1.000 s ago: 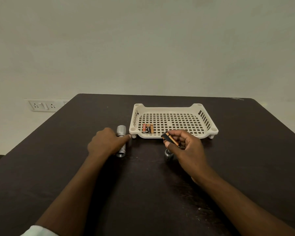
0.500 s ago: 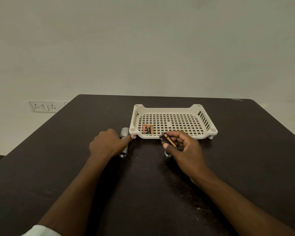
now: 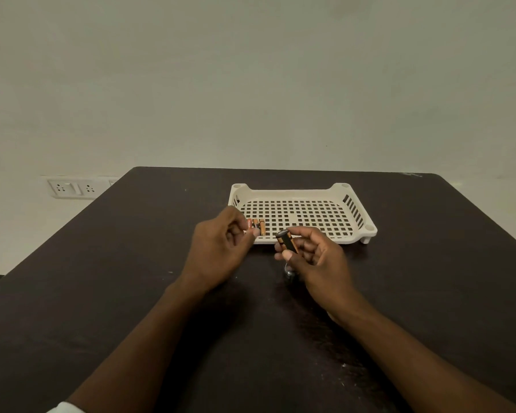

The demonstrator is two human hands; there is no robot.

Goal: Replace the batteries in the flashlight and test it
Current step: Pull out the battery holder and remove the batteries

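Observation:
My right hand (image 3: 316, 263) is raised just in front of the tray, shut on a black-and-orange battery bundle (image 3: 286, 241) that points up and left. A small dark flashlight cap (image 3: 289, 274) lies on the table beneath that hand. My left hand (image 3: 221, 248) hovers at the tray's front-left corner. Its thumb and fingers are curled but apart, with the tips right beside three loose orange batteries (image 3: 258, 226) in the tray. The silver flashlight body does not show; my left hand covers the spot where it lay.
The white perforated plastic tray (image 3: 367, 231) stands on short feet on the dark table (image 3: 131, 293). A wall socket panel (image 3: 69, 187) sits on the wall beyond the table's left edge.
My left hand has left the flashlight body and moved right and forward to the tray's front-left corner. My right hand has tipped the battery bundle more upright.

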